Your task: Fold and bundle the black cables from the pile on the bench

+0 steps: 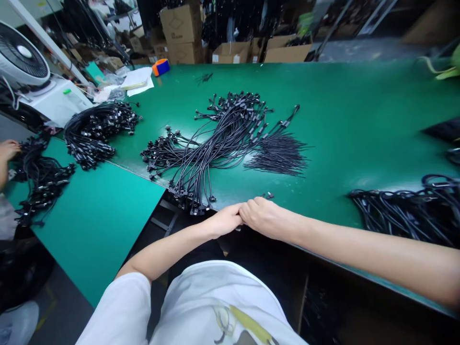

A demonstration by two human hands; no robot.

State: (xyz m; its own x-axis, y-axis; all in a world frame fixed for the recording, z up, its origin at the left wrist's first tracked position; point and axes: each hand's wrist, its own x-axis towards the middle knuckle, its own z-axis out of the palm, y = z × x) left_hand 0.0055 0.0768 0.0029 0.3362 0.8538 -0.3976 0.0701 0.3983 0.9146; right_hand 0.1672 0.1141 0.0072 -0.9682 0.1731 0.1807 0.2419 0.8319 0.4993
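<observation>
My left hand [224,221] and my right hand [264,216] meet knuckle to knuckle at the near edge of the green table [359,120]. Both are curled closed; whatever they pinch between them is hidden by the fingers. A tiny black piece [268,195] lies on the table just beyond my right hand. Right behind my hands spreads a fan-shaped pile of black cables with connectors [215,143], some ends hanging over the table edge. A bunch of thin black ties [278,154] lies to its right.
Another cable heap [95,132] sits at the left, and a coil of cables [406,208] at the right. A lower teal table [93,220] holds more cables [39,179], touched by another person's hand [7,149]. A white fan [23,60], a tape roll [160,67] and cardboard boxes [181,24] stand behind.
</observation>
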